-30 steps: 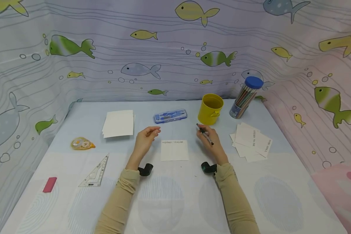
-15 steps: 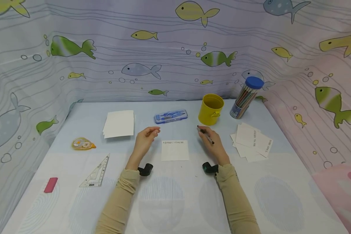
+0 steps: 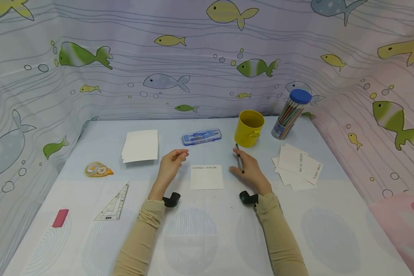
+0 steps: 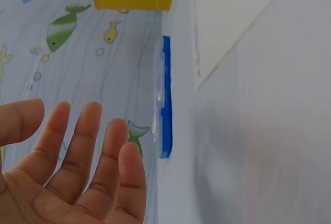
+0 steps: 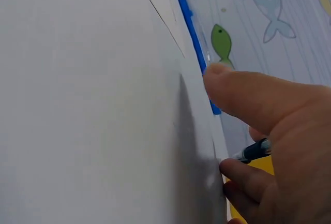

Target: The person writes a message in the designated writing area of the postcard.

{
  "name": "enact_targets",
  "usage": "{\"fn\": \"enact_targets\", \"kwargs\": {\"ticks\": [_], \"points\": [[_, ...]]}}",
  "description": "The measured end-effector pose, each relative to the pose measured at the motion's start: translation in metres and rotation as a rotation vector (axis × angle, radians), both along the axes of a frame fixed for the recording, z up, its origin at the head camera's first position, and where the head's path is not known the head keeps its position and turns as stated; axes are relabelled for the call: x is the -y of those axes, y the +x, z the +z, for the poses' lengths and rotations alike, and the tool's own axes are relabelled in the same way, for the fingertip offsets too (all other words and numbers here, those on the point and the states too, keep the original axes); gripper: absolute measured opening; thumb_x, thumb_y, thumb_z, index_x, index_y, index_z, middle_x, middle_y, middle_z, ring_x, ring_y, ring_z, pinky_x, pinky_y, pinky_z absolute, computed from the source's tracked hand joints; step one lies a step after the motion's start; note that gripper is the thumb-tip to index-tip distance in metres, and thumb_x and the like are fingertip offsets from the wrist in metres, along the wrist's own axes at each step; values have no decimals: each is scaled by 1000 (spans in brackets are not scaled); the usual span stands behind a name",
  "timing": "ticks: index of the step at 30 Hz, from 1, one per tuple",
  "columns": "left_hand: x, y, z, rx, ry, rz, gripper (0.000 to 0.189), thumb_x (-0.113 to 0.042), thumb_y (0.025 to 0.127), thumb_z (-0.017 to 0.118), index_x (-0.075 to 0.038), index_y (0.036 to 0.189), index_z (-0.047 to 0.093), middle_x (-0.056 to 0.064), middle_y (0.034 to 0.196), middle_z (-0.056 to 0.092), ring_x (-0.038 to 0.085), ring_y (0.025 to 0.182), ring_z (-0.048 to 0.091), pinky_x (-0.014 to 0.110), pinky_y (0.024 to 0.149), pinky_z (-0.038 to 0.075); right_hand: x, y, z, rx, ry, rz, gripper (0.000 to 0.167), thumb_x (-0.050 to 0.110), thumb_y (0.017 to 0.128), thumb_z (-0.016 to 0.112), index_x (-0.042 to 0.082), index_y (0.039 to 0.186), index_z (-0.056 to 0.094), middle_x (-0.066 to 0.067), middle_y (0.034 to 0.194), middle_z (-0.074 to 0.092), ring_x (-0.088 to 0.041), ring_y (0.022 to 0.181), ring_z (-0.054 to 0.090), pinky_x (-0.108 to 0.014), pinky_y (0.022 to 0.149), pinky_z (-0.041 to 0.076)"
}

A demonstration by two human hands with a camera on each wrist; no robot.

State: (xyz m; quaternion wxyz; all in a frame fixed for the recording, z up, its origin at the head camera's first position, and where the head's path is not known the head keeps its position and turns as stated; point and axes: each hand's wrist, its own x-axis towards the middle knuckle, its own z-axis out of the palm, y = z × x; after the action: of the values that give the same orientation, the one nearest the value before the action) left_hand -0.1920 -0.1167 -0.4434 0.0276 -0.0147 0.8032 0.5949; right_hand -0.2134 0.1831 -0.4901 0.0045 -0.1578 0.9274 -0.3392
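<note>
A black pen [image 3: 239,158] lies among the fingers of my right hand [image 3: 251,172], to the right of a white card [image 3: 207,178] with a line of writing along its top. The thumb stands away from the pen. In the right wrist view, one end of the pen [image 5: 254,151] shows beyond the fingers; the grip itself is partly hidden. My left hand [image 3: 170,168] holds nothing and hovers left of the card. Its fingers are loosely spread in the left wrist view. Behind both hands lies a blue pencil case [image 3: 201,137].
A yellow cup [image 3: 249,129] and a blue-lidded jar of pencils [image 3: 289,114] stand at the back right. Written cards [image 3: 296,168] lie at right. Leftward are blank cards [image 3: 140,146], correction tape [image 3: 98,170], a set square [image 3: 114,205] and a red eraser [image 3: 60,218].
The pen has turned in my right hand and now points more nearly away from me. My right thumb has spread away from it. The left hand has stayed put.
</note>
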Motion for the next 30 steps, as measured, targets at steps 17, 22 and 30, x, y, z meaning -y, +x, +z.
{"fn": "enact_targets", "kwargs": {"ticks": [17,22,30], "points": [[10,-1,-15,-20,-495,-77,50,-30,97,58,-1,137,51,22,139,53,40,134,45,52,111,38,2,9,3,178,124,63,104,43,74,82,12,154,23,-19,161,19,-38,150,10,-55,123,2],[12,-1,-17,-41,-582,-118,50,-30,96,59,0,135,53,22,136,56,41,131,48,52,109,39,2,12,2,171,162,89,111,44,68,86,11,154,25,-21,162,11,-38,151,5,-57,122,0],[14,2,-15,-44,-620,-129,48,-28,95,61,3,131,56,25,134,56,43,129,48,53,109,38,-2,12,4,214,158,142,119,46,62,89,12,155,23,-17,164,3,-35,152,-1,-55,122,-4]]}}
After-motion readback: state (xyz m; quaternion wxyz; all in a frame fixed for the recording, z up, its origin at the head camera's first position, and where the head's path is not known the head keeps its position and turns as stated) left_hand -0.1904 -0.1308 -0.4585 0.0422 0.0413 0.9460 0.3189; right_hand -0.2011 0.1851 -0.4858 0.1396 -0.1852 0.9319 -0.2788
